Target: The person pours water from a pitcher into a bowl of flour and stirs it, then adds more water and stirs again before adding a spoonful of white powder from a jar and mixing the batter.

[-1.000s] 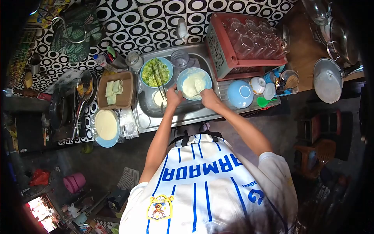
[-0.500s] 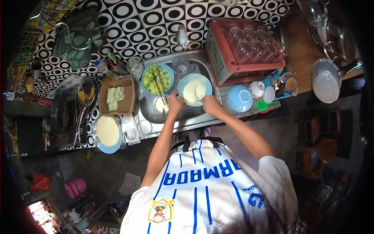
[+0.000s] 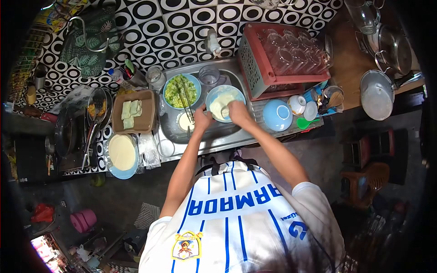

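Note:
A light blue plate [image 3: 241, 97] stands over the sink, with a pale, soft, folded wrapper [image 3: 220, 103] lying on it. My left hand [image 3: 203, 118] is closed at the plate's left rim. Above the near right part of the plate, my right hand [image 3: 239, 114] has its fingers bent and pinched at the wrapper, partly hiding it. Just left is a blue bowl of chopped green and yellow vegetables [image 3: 175, 96], with metal tongs [image 3: 185, 94] lying across it. Close to my left hand sits a small bowl of white paste [image 3: 184, 121] with a utensil in it.
A brown tray [image 3: 152, 120] with several folded pale parcels stands left, above a plate of flat round wrappers [image 3: 122, 152]. Right of the sink [image 3: 214, 144] are an upturned blue bowl [image 3: 277, 115], a green spoon [image 3: 304, 123] and a red rack [image 3: 273, 77] with glasses.
My right hand has moved inward from the plate's near right rim, over the wrapper, covering part of it. The left hand stays at the left rim. The view has shifted slightly.

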### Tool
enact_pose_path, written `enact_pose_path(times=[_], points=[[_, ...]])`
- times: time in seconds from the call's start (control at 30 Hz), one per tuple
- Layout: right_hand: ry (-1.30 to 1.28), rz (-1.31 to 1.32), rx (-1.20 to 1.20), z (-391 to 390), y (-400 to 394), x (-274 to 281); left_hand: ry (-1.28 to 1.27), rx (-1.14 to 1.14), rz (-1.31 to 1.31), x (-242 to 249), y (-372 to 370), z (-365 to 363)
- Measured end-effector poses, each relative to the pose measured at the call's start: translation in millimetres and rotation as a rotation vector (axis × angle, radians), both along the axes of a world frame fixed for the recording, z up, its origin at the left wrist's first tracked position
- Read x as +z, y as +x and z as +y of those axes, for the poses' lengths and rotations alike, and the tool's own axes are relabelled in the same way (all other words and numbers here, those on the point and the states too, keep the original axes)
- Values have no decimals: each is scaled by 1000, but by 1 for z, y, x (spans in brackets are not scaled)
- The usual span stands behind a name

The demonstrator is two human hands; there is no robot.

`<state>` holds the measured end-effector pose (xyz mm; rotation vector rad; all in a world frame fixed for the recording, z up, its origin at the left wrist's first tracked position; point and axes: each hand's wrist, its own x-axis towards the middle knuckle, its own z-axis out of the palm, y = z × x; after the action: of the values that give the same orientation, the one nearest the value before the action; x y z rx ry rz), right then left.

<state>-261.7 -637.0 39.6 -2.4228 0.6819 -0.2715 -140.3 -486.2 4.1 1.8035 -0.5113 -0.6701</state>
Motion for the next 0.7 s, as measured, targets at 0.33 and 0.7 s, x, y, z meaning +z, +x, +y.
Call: enact_pose_path(times=[0.33, 0.7], points=[[-45, 203, 52, 17, -46, -3, -10, 76, 40, 17, -9, 0], [-527, 370, 253, -31, 59, 55, -67, 41, 195, -6, -6, 4]])
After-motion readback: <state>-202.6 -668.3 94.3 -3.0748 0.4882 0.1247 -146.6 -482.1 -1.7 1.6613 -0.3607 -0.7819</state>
